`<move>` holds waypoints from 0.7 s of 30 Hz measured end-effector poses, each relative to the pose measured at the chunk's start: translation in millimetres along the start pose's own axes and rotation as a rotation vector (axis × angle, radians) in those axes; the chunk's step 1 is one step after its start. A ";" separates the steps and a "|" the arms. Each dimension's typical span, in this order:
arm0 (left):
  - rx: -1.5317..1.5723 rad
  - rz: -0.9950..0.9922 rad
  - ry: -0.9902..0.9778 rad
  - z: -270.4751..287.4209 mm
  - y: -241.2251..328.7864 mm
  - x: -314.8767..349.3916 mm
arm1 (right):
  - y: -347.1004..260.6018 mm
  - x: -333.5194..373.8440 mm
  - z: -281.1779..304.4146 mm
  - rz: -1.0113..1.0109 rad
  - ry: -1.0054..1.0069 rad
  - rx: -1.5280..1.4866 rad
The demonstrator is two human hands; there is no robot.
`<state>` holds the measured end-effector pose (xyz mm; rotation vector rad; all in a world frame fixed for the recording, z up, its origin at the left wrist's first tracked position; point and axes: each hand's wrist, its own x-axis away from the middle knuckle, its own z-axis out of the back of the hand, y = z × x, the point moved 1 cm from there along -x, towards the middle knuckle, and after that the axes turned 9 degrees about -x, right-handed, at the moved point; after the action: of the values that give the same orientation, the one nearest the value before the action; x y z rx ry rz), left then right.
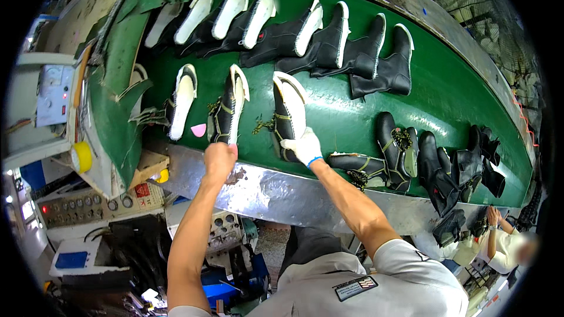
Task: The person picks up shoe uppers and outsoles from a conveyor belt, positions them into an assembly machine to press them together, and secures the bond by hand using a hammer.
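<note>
Bare and closed, my left hand (220,161) is at the near end of a black shoe upper with a pale sole side (237,97). A small pink piece (234,151) shows at its fingers, over that end. My right hand (303,147), in a white glove with a blue cuff, grips the near end of another upturned black shoe (289,103) with yellow trim. Left of these lies a third upturned shoe (184,103), with a loose pink half-round piece (198,130) beside it.
Upturned black boots (338,41) line the far side of the green belt (346,117). Several finished-looking shoes (432,158) lie at right. A metal ledge (264,191) edges the near side. A green-draped machine (117,111) stands left; another person (502,243) works at far right.
</note>
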<state>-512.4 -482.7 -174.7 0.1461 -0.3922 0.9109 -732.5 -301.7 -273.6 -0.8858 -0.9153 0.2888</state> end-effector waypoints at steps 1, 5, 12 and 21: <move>0.468 0.194 -0.108 11.9 -5.8 14.6 | -23.4 19.3 15.3 -0.035 0.016 0.131; 1.386 0.367 -0.087 106.1 8.8 84.5 | -56.8 78.4 43.2 0.241 -0.004 0.203; 1.248 0.295 0.455 172.8 44.1 170.5 | -125.3 156.3 41.6 0.600 -0.161 0.369; 1.462 0.571 0.341 178.4 -12.5 232.1 | -147.7 210.0 13.0 1.020 -0.209 0.383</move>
<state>-423.2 -369.9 80.6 1.2396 0.6626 1.6136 -636.8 -268.4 -37.3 -0.9084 -0.4933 1.4063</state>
